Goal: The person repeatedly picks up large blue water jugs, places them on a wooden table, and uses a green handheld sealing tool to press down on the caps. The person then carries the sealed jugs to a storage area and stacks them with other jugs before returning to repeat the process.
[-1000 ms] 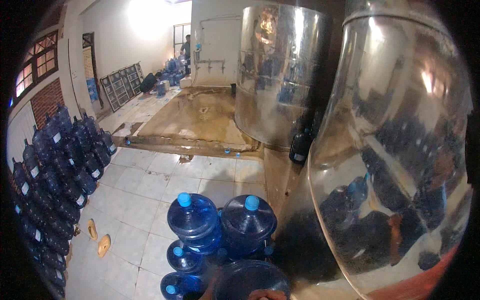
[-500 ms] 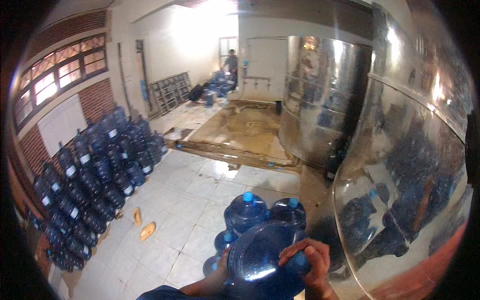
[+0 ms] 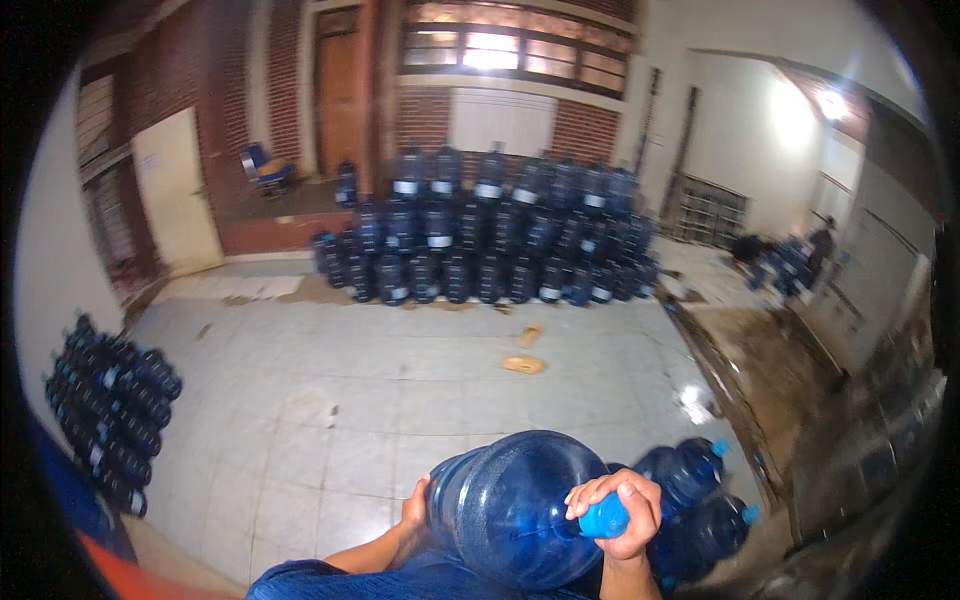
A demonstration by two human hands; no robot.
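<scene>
- Since half a second ago, view swings left: steel tanks gone from frame, stacked bottle wall [image 3: 490, 235] now dead ahead across the tiled floor [image 3: 330, 400].
- Big blue water bottle [image 3: 515, 510] lies on its side at chest height, carried.
- Right hand [image 3: 615, 510]: fingers wrapped over the neck by the light-blue cap [image 3: 603, 520].
- Left hand [image 3: 413, 510]: flat against the base, fingers mostly hidden.
- My read: keep the neck grip firm and the base supported, steer clear of the two sandals [image 3: 525, 352] and the wet patch [image 3: 697, 402].
</scene>
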